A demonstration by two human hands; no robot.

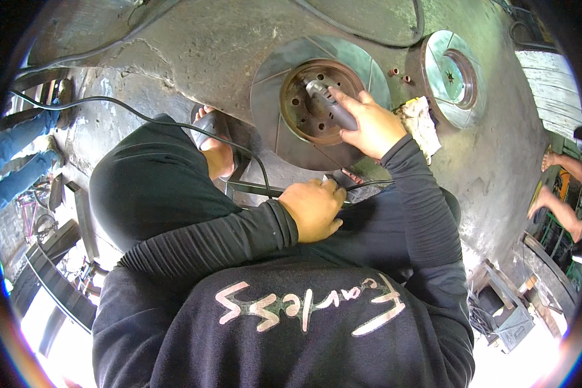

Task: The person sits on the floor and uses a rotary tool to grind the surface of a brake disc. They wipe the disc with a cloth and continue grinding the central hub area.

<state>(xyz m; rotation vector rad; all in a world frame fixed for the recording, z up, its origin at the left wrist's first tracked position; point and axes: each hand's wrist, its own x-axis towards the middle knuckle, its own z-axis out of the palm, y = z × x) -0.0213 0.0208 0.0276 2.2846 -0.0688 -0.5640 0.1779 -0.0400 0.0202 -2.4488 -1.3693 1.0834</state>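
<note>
Under the right hand (368,126) sits a round rusty brake disc (320,100) lying flat on the concrete floor (207,45). The grip of this hand is closed tight around a grey power tool (330,103), and the tip of the tool is down inside the middle of the disc, near the ring of small holes. Just to the right of this hand lies a dirty white rag (421,123), and past the rag a second brake disc (451,77) rests on the floor, shiny and clean.

Below and to the left of the right hand, the left hand (313,207) is curled shut, resting by the knee. Its grip seems to pinch the black cord (174,123) that runs from the tool, but I cannot tell for sure. A bare foot in a sandal (215,152) is just left of the rusty disc.
</note>
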